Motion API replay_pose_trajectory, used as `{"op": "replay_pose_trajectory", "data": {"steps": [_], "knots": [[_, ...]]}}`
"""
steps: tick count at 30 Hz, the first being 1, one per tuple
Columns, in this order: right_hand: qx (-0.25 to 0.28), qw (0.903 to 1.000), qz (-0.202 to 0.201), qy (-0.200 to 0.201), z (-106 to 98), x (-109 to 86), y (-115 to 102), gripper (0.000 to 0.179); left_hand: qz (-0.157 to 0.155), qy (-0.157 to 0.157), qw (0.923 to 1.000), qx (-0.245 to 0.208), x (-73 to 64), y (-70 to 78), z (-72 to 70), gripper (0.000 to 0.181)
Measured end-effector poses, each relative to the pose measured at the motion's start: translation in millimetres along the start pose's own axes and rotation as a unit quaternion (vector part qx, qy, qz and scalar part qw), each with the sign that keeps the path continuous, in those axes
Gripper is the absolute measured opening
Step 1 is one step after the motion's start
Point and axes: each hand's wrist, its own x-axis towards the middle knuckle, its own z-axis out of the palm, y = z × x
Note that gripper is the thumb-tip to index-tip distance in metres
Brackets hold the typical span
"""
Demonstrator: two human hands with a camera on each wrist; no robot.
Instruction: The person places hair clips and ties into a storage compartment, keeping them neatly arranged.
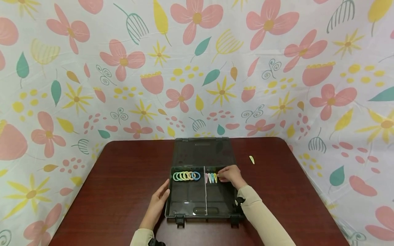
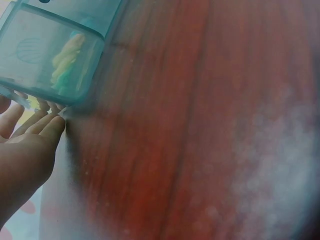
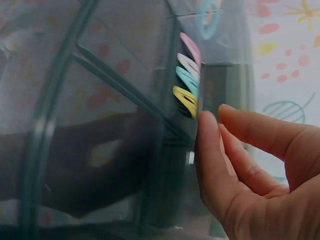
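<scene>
A dark translucent plastic case (image 1: 187,197) lies with its lid raised back. My right hand (image 1: 231,175) reaches into its right compartment, beside a row of snap hair clips (image 1: 211,178) in pink, white, blue and yellow. In the right wrist view, the thumb and index finger of the right hand (image 3: 255,165) stand slightly apart near the yellow clip (image 3: 185,101), with nothing visible between them. My left hand (image 1: 157,203) rests against the case's left wall, fingers fairly straight; the left wrist view shows the hand (image 2: 35,145) at the case's edge.
Overlapping pastel rings (image 1: 186,176) lie in the left compartment, behind a white divider (image 1: 205,194). One yellow hair clip (image 1: 252,160) lies on the dark wooden table (image 1: 277,191) to the right. A floral cloth (image 1: 191,68) hangs around the table.
</scene>
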Motion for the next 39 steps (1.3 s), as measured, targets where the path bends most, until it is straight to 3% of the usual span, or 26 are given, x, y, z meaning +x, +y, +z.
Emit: {"op": "replay_pose_trajectory", "data": {"steps": [5, 12, 20, 30, 39], "knots": [[0.009, 0.9997, -0.018, -0.013, -17.7, -0.7, -10.1, 0.016, 0.0, -0.001, 1.0, -0.001, 0.1, 0.3, -0.4, 0.05], [0.049, 0.997, -0.054, -0.026, -56.1, 9.1, -20.3, 0.031, 0.001, 0.0, 1.0, -0.004, 1.1, -1.2, -0.9, 0.05], [0.053, 0.9941, -0.094, -0.015, -99.8, 27.4, -16.6, 0.039, -0.002, 0.001, 1.0, 0.003, 1.9, -2.2, -1.2, 0.05], [0.031, 0.9934, -0.107, 0.025, -138.7, 45.5, 11.9, 0.051, -0.013, 0.004, 0.9999, 0.001, 1.3, -2.4, -0.8, 0.051], [0.034, 0.9927, -0.08, 0.083, -144.1, 62.4, 51.1, 0.047, -0.012, 0.002, 0.9999, -0.001, 2.1, -1.9, -1.4, 0.052]]}}
